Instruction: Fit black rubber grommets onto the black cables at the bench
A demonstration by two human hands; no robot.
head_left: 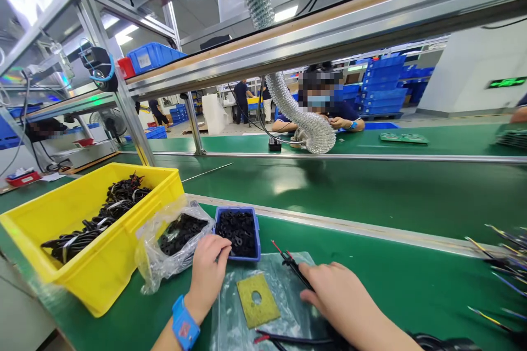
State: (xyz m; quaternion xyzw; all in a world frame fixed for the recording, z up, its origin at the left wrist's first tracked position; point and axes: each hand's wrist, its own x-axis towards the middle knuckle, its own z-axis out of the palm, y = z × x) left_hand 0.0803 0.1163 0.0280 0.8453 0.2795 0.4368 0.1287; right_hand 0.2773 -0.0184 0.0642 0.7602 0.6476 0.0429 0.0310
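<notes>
The right hand (pixel 333 296) has its grip closed around a black cable (pixel 302 278) above a clear plastic sheet (pixel 233 312); it looks light and bendable, best held behind its thin wire ends (pixel 278 248). Just left lies a yellow sponge (pixel 263 313). The left hand's (pixel 209 269) grip is narrow beside a blue tray (pixel 258 236) of small black parts (pixel 236 230), probably light; whether it pinches one, I cannot tell. A plastic bag (pixel 150 258) and yellow bin (pixel 119 255) crowd the left; farther off, a silver duct (pixel 284 98) hangs before a co-worker (pixel 349 107).

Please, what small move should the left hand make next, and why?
Probably, the left hand should take one of the black parts from the blue tray: that hand is at the tray's edge, and the right hand holds a black cable.
</notes>
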